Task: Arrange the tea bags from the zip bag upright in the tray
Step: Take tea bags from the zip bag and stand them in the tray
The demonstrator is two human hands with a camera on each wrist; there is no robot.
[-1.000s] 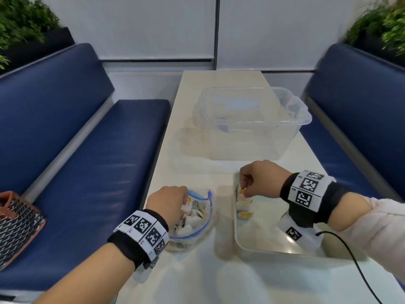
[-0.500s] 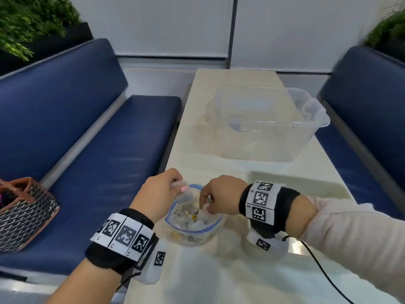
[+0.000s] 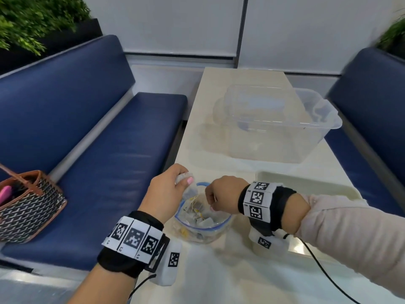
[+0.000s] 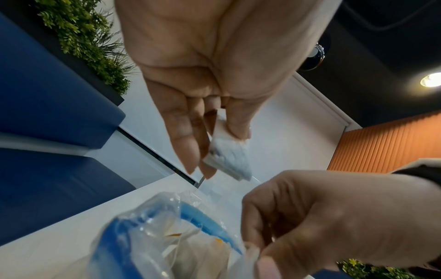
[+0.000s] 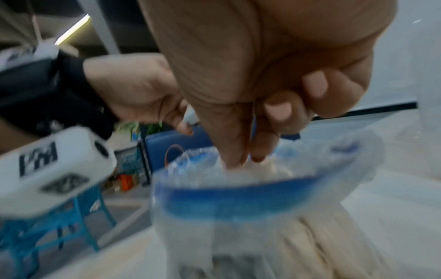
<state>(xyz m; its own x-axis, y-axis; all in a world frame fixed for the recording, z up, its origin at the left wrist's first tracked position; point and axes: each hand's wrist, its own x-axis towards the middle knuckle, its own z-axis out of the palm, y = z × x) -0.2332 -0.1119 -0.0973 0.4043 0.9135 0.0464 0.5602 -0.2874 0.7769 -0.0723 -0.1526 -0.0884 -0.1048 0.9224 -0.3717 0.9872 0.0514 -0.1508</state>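
Zip bag (image 3: 202, 218) on table (image 3: 219, 277) front-centre, tray (image 3: 306, 183) to its right, clear bin (image 3: 276, 126) behind

Head cam: high, looking fwd and down along the surface (image 3: 221, 279), both forearms in view, zip bag (image 3: 202, 218) centre-low, tray (image 3: 306, 183) to its right. Left wrist cam: v. close under the left hand (image 4: 214, 79), facing up past the fingers toward wall and ceiling, bag rim at bottom. Right wrist cam: v. close under the right hand (image 5: 262, 79), facing across the bag mouth, blurred. All three share the bag opening and both hands.
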